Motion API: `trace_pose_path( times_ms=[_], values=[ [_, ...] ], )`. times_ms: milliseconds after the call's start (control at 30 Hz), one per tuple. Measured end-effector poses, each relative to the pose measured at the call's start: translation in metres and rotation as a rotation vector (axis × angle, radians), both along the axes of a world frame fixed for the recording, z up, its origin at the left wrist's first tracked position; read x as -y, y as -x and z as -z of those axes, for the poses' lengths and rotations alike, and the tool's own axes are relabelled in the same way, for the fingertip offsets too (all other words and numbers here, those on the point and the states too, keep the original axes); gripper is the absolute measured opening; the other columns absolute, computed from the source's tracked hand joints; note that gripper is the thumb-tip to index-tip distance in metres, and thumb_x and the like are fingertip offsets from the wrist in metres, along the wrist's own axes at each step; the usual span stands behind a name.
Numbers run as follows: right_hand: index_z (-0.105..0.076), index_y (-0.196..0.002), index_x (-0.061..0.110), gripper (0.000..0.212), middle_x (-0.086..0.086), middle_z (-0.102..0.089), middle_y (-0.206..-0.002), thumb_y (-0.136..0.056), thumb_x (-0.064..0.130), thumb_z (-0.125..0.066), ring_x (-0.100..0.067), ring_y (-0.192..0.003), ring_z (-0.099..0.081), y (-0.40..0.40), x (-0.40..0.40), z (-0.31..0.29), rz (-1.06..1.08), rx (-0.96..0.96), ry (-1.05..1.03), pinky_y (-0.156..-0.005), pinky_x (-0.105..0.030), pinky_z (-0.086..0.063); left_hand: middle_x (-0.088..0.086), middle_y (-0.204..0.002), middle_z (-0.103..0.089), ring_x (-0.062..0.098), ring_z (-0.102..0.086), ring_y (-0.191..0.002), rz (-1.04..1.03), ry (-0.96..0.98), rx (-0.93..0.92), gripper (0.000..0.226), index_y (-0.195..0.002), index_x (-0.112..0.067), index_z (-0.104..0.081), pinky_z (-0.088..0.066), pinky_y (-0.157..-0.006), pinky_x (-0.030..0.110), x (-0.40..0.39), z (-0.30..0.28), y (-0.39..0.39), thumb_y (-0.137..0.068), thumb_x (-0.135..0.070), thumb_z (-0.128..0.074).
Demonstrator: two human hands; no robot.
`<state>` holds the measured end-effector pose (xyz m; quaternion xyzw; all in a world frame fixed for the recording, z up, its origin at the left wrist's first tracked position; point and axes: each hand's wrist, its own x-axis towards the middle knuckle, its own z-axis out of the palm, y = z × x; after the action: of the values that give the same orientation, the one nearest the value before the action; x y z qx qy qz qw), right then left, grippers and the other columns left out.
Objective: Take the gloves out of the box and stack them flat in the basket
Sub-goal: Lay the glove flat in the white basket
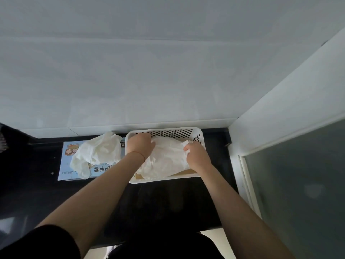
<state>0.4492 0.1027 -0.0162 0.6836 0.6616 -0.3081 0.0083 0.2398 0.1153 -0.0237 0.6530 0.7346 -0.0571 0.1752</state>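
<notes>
A white perforated basket (169, 131) stands on the dark counter against the back wall. Thin translucent white gloves (166, 159) lie spread inside it. My left hand (140, 143) holds the gloves' left end at the basket's far left corner, fingers curled onto the film. My right hand (196, 155) pinches the gloves' right edge near the basket's right wall. To the left lies the light blue glove box (65, 165), flat on the counter, with more crumpled gloves (99, 153) bulging out of its top.
The dark counter (168, 202) runs from left to right in front of me. A white wall rises behind it. A frosted glass panel in a white frame (298, 174) closes off the right side. Something brown shows at the basket's bottom near edge.
</notes>
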Motion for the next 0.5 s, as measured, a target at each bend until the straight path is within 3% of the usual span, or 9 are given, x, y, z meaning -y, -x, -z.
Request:
trace_pose_path(
  times_ms=[133,200,300,400,500],
  values=[
    [-0.058,-0.127,0.011,0.034,-0.007,-0.054,-0.129,-0.096,0.001,-0.050,-0.021,-0.107,-0.060,0.003,-0.002,0.001,-0.101,0.127,-0.042,-0.091,-0.031,-0.052,0.003,-0.101,-0.064,0.023,-0.061,-0.084,0.089,-0.068,-0.226,0.020,-0.114,-0.013,-0.053,-0.035,-0.067,0.031,0.009,-0.012,-0.004,-0.097,-0.015,-0.042],
    [-0.057,-0.128,0.010,0.034,-0.006,-0.053,-0.133,-0.096,0.002,-0.050,-0.020,-0.109,-0.061,0.004,-0.003,0.002,-0.134,0.173,-0.067,-0.090,-0.029,-0.051,0.002,-0.105,-0.060,0.023,-0.058,-0.081,0.146,-0.076,-0.157,0.023,-0.115,-0.014,-0.050,-0.039,-0.069,0.033,0.015,-0.016,-0.010,-0.098,-0.028,-0.044],
    [-0.056,-0.124,0.011,0.029,-0.006,-0.047,-0.137,-0.096,0.006,-0.050,-0.020,-0.108,-0.060,0.008,0.000,0.001,-0.170,0.242,-0.067,-0.087,-0.030,-0.052,0.005,-0.115,-0.056,0.025,-0.059,-0.095,0.160,0.066,-0.022,0.044,-0.120,-0.015,-0.047,-0.049,-0.071,0.035,0.027,-0.015,-0.017,-0.092,-0.048,-0.053],
    [-0.057,-0.121,0.011,0.028,-0.010,-0.039,-0.140,-0.093,0.012,-0.057,-0.022,-0.117,-0.051,0.019,0.007,-0.001,-0.193,0.338,-0.156,-0.090,-0.031,-0.050,0.010,-0.125,-0.051,0.028,-0.059,-0.102,0.125,0.160,-0.044,0.048,-0.129,-0.013,-0.041,-0.045,-0.067,0.034,0.033,-0.009,-0.017,-0.091,-0.038,-0.058],
    [-0.053,-0.123,0.012,0.029,-0.012,-0.037,-0.139,-0.094,0.011,-0.054,-0.024,-0.117,-0.047,0.036,0.011,0.004,-0.261,0.275,-0.224,-0.087,-0.032,-0.050,0.014,-0.131,-0.048,0.028,-0.059,-0.104,0.084,0.187,-0.036,0.042,-0.130,-0.012,-0.039,-0.044,-0.068,0.035,0.033,-0.008,-0.014,-0.091,-0.021,-0.053]
  ],
)
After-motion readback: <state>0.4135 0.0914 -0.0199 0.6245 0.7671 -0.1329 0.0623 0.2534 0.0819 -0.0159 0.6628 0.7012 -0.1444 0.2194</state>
